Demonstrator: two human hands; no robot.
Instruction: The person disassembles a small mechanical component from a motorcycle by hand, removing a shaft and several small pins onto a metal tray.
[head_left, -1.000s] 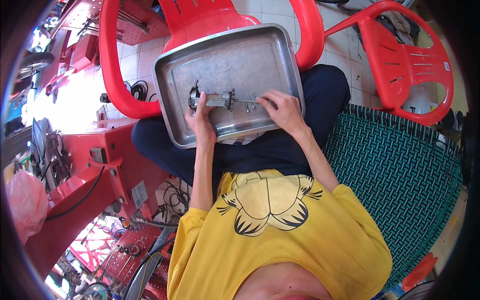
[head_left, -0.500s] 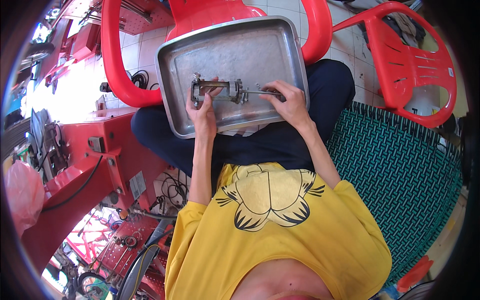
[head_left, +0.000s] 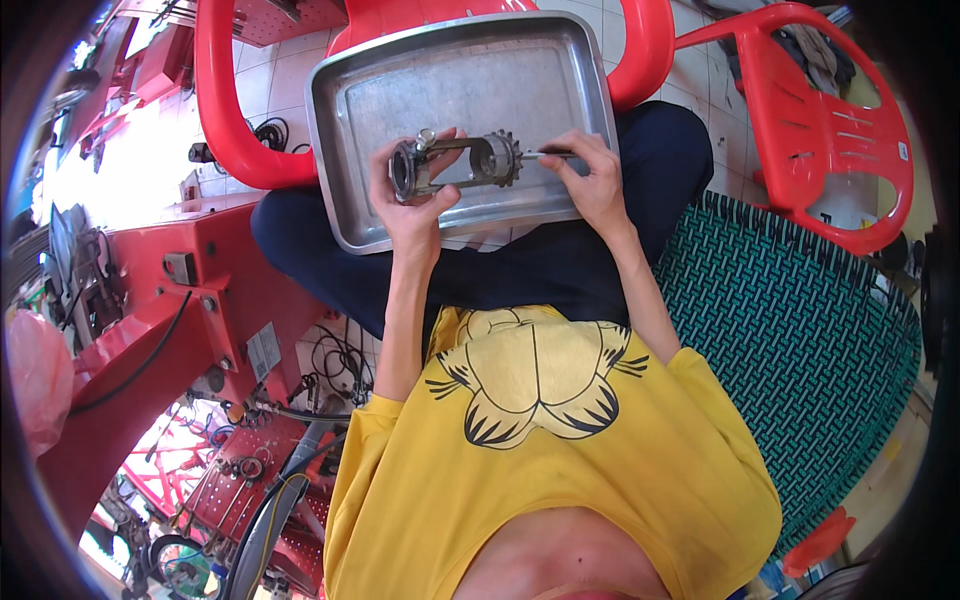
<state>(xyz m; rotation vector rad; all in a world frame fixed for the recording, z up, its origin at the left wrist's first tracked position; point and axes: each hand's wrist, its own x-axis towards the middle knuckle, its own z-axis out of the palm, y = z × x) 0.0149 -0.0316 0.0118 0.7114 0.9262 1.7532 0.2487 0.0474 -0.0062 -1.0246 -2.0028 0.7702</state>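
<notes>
My left hand (head_left: 410, 218) is wrapped round a grey metal housing (head_left: 492, 160), an open cylindrical frame with a toothed ring at its right end and a bolt on top of its left end. The housing is tilted so that its hollow inside shows. In my right hand (head_left: 598, 188) a thin metal rod-like tool (head_left: 540, 154) is pinched, pointing left at the toothed end; whether its tip touches cannot be made out. Both hands are over a shallow metal tray (head_left: 340, 200), whose near edge lies by my crossed legs.
A red plastic chair (head_left: 225, 110) stands under and behind the tray. Another red chair (head_left: 820, 130) is at the right, beside a green woven seat (head_left: 790, 340). Red metal machinery (head_left: 230, 270) and loose cables (head_left: 340, 355) are on the left. Light floor tiles show between them.
My left hand has turned and raised the housing, so its hollow inside and toothed ring face me more. My right hand keeps the rod at the toothed end. The whole view has shifted slightly.
</notes>
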